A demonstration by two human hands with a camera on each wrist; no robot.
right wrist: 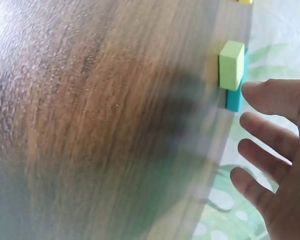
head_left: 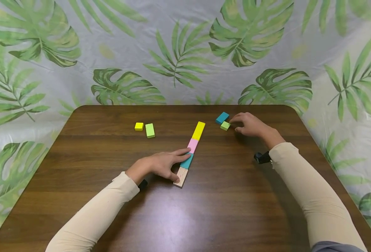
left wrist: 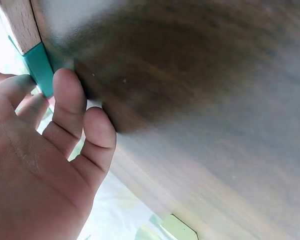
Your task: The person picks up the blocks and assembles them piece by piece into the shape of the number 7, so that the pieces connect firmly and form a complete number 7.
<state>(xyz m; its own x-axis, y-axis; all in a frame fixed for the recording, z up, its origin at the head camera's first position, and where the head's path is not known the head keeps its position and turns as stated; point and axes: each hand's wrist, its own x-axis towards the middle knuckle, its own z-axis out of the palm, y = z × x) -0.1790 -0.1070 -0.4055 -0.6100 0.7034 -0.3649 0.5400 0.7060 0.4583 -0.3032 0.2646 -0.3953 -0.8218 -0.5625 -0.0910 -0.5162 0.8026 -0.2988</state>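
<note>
On the table lies a slanting row of flat blocks joined end to end: yellow (head_left: 198,131), pink (head_left: 192,145), teal (head_left: 186,161) and plain wood (head_left: 180,177). My left hand (head_left: 164,163) rests along the row's left side, thumb at the wood block, fingertips at the pink and teal ones. In the left wrist view, two of its fingers curve loosely beside the teal block (left wrist: 38,67). To the right, my right hand (head_left: 250,125) hovers with relaxed, spread fingers beside a small light green block (head_left: 225,126). That block sits against a blue block (head_left: 222,118).
Left of the row, a small yellow block (head_left: 139,126) stands beside a larger light green block (head_left: 150,130). The brown wooden table (head_left: 109,161) ends at a rounded back edge, with a leaf-print cloth (head_left: 185,52) hanging behind it.
</note>
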